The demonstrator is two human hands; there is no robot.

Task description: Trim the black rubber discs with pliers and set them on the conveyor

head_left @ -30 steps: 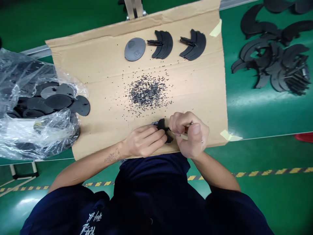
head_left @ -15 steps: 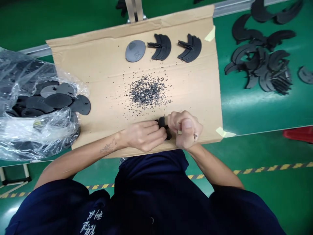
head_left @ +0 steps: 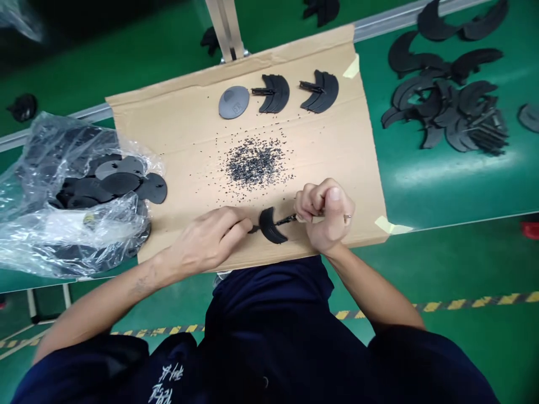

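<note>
My left hand (head_left: 208, 242) rests on the cardboard sheet (head_left: 177, 134) near its front edge, fingers pinched on the left tip of a black crescent-shaped plastic part (head_left: 269, 226). My right hand (head_left: 326, 216) is closed in a fist on the other side of that part, gripping its thin stem or a small tool; I cannot make out which. Just beyond the hands lies a heap of black plastic shavings (head_left: 255, 163). At the sheet's far edge sit a grey round disc (head_left: 233, 102) and two stacks of black crescent parts (head_left: 273, 92) (head_left: 320, 91).
A clear plastic bag (head_left: 63, 196) of dark round discs lies at the left, spilling onto the cardboard. A pile of black crescent parts (head_left: 446, 106) covers the green table (head_left: 442, 185) at the right. A metal post (head_left: 225, 28) stands behind the sheet.
The hands have drawn apart, so the crescent part now shows between them. My left hand slid left to its tip. The view shifted a little.
</note>
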